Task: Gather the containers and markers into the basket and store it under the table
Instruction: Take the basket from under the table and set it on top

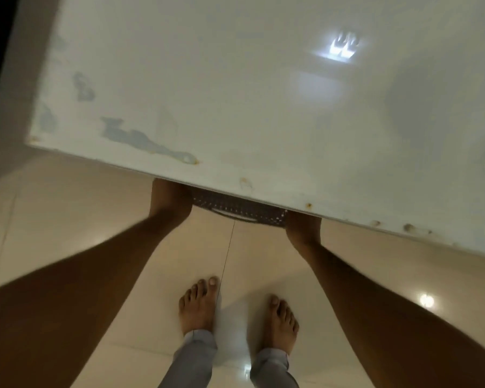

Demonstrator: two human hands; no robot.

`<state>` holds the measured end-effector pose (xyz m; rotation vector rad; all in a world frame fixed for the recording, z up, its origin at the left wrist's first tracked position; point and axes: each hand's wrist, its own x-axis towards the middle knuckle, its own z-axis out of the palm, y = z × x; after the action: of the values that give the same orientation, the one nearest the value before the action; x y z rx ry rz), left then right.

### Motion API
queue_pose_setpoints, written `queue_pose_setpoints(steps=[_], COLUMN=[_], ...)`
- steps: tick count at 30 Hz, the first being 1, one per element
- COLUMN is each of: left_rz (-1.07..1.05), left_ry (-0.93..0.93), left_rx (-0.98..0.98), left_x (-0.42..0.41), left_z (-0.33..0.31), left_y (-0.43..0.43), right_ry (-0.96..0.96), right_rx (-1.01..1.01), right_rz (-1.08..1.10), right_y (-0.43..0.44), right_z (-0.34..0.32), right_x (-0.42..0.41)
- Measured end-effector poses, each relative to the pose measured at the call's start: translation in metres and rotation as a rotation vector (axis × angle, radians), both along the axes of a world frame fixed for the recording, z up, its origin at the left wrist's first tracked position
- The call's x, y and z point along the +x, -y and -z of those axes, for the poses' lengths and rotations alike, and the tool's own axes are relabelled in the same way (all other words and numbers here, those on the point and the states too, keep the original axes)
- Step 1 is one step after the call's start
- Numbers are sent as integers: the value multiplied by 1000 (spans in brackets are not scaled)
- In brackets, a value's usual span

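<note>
Under table, basket seemingly between hands.

Dark perforated basket mostly under white table edge, w/ only near rim visible, contents hidden.

There is one white tabletop. One basket shows under it, I think just one, since most of it is hidden. There are two grips, the left grip and the right grip. There are two bare feet, a left foot and a right foot.

Glossy beige floor tiles, chipped, rust-spotted white-painted tabletop, perforated plastic-looking basket.
</note>
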<state>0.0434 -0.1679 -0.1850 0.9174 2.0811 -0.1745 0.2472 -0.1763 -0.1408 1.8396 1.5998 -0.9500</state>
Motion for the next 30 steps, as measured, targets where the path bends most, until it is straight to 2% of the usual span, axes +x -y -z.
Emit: queue_pose_setpoints(steps=[1,3,5,6,7,8,9,11,13,15,18,22,30], left_rz=[63,222,252,274,240,135,-29,-376,-570,-664,-764,-868,-817], left_ry=[-19,-106,-156,-156,-99,-49,0,-33,-109,-126,-168,-243,-321], left_rx=[55,-18,-40,-80,-119,-96,-70,94,210,213,187,244,394], left_x=[5,15,29,31,30,17,-2,-47,-63,-57,-39,-29,-27], left_z=[-10,-44,-70,-80,-96,-114,-130,-184,-228,-273,-313,-358,-453], left_y=[-2,-2,0,0,1,5,6,21,41,72,114,142,97], right_ry=[2,-41,-104,-224,-363,-423,-433,-452,-452,-439,-403,-528,-674], right_rx=[14,12,127,164,251,286,265,171,98,42,-4,-27,74], right_rz=[-79,-118,113,283,405,434,410,339,293,200,13,-104,-196], right_y=[3,-21,-71,-97,-112,-118,-115,-90,-70,-61,-51,-59,-123], right_z=[-10,-32,-56,-73,-93,-111,-123,-148,-156,-178,-214,-255,-343], right_x=[-3,-9,-17,-23,-27,-31,-33,-38,-35,-42,-52,-70,-88])
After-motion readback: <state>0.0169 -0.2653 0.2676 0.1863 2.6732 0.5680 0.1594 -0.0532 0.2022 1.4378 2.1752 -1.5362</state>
